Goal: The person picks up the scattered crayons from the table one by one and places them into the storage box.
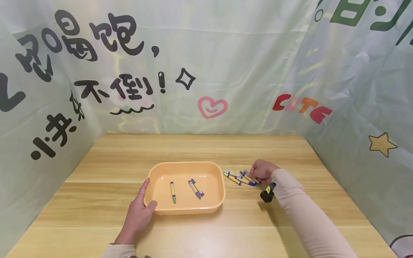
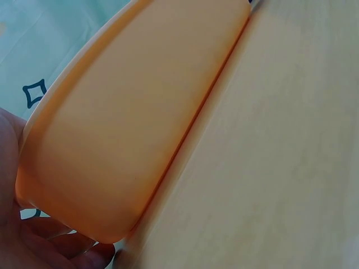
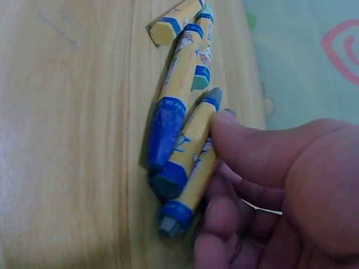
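Cloth [image 1: 251,71] lettered "CUTE" backs the table [image 1: 200,236], left hand [image 1: 138,213] gripping a tray [image 1: 185,211], right hand [image 1: 262,171] pinching a crayon [image 3: 194,188].

Tray [image 2: 129,117]: looks like smooth plastic, satin outside, glossier within, where soft highlights. Crayons [image 3: 182,64]: appear wrapped in printed paper with a dull sheen; at tips [image 3: 165,134], look waxy. Surface [image 1: 184,234]: shows smooth wood grain, lightly glossy. Backdrop [image 1: 245,61]: resembles thin printed cloth, creased, faintly lustrous. Sleeve [image 1: 306,211]: looks like matt cloth.
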Demonstrator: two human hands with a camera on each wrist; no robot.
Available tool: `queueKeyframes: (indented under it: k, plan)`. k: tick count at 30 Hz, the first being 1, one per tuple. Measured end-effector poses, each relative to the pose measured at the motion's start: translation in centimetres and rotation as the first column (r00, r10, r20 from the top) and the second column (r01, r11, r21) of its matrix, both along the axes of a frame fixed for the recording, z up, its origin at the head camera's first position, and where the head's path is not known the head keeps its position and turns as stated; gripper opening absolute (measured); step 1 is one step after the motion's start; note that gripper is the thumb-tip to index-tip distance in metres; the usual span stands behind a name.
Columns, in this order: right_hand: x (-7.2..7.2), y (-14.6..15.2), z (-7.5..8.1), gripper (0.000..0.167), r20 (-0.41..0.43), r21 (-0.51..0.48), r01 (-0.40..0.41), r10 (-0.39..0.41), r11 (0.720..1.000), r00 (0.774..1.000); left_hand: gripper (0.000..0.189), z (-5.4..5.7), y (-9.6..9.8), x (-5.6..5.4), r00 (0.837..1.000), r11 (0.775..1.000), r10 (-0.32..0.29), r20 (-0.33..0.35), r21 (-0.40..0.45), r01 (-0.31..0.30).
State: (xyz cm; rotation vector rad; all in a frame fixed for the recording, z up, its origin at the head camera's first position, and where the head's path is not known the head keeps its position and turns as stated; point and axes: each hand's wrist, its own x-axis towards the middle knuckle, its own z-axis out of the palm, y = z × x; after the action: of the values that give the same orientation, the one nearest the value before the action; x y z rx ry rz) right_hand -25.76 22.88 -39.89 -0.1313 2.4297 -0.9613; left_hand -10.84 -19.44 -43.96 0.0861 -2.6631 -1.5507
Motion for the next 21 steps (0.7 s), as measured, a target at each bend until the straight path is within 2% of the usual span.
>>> queueKeyframes:
  k: [7, 11, 17, 21]
  plan:
    - [-0.5, -0.1, 0.6, 0.035, -0.063, 0.018, -0.058, 0.059, 0.998, 0.996, 0.08, 0.2, 0.0, 0.0, 1.0, 1.0, 0.002, -0.021, -0.02, -0.002]
    - [-0.7, -0.6, 0.9, 0.04, -0.042, -0.039, -0.043, 0.041, 0.998, 0.998, 0.08, 0.1, 0.0, 0.0, 1.0, 1.0, 0.0, -0.024, -0.021, -0.001]
    - [-0.7, -1.6, 1.7, 0.025, -0.056, -0.097, -0.032, 0.027, 0.995, 0.998, 0.08, 0.0, 0.0, 0.0, 1.0, 1.0, 0.006, -0.031, -0.027, -0.006]
    - [-0.6, -2.1, 2.1, 0.032, -0.05, -0.17, -0.038, 0.03, 0.985, 0.998, 0.08, 0.0, 0.2, -0.1, 1.0, 1.0, 0.003, -0.029, -0.022, -0.004]
